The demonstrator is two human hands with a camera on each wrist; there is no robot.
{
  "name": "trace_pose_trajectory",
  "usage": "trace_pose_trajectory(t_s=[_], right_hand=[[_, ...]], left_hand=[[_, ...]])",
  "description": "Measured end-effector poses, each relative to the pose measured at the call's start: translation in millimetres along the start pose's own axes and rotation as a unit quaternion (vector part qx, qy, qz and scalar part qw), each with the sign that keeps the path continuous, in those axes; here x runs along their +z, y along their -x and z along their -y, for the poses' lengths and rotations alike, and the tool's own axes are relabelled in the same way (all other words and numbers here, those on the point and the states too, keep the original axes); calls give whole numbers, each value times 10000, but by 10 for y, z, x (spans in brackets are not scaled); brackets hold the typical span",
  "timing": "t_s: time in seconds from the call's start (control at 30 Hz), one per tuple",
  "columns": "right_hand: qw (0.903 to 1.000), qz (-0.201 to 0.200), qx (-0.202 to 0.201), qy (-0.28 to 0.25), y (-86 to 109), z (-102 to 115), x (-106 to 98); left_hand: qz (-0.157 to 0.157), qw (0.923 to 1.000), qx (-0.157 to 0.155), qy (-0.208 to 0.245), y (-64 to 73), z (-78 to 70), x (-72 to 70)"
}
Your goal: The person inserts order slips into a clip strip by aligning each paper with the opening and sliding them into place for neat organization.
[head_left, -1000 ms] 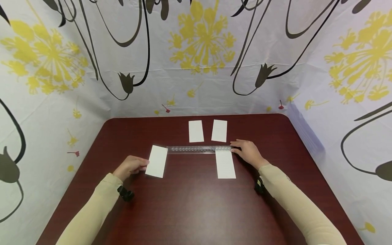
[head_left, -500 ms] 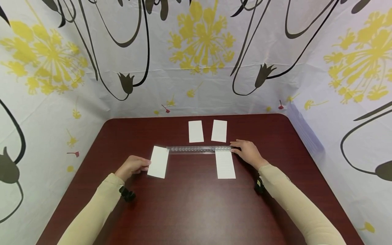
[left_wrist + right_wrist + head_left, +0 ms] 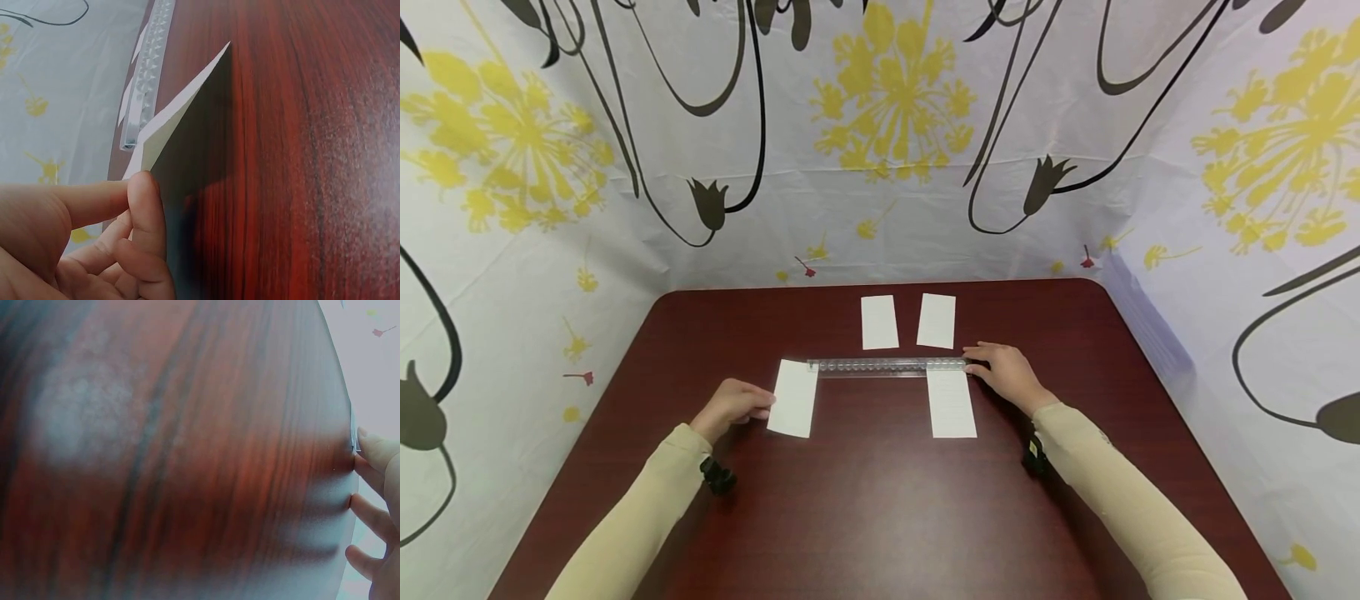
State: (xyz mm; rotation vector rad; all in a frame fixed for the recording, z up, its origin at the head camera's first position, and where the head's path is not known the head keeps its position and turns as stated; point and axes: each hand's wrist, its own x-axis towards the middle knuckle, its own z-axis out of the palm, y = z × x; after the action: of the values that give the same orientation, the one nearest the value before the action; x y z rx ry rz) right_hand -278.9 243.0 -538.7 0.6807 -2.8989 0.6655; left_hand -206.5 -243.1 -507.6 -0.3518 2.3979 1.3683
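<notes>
My left hand (image 3: 730, 408) pinches the left edge of a white paper card (image 3: 793, 400) between thumb and finger. In the left wrist view the card (image 3: 178, 112) is tilted, its pinched edge raised over the table. Its top corner overlaps the left end of a clear plastic ruler (image 3: 872, 367) in the head view. At the ruler's right end, my right hand (image 3: 1006, 375) holds it with thumb and fingers; the right wrist view shows the other fingers (image 3: 369, 515) spread at the tabletop. A second white card (image 3: 952, 406) lies flat with its top under the ruler's right part.
Two more white cards (image 3: 879, 322) lie side by side behind the ruler, near the back edge of the dark red wooden table (image 3: 850, 517). Patterned white cloth (image 3: 895, 225) hangs close around the back and both sides.
My left hand has shifted slightly to the right with the card, which now stands a little straighter against the ruler's left end. My right hand and the ruler stay still.
</notes>
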Motion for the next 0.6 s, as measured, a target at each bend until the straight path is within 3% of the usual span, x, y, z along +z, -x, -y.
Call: trace_pose_trajectory(t_s=[0.6], right_hand=[[9999, -75, -78, 11, -3, -16, 8]], left_hand=[[-34, 9999, 39, -103, -4, -54, 89]])
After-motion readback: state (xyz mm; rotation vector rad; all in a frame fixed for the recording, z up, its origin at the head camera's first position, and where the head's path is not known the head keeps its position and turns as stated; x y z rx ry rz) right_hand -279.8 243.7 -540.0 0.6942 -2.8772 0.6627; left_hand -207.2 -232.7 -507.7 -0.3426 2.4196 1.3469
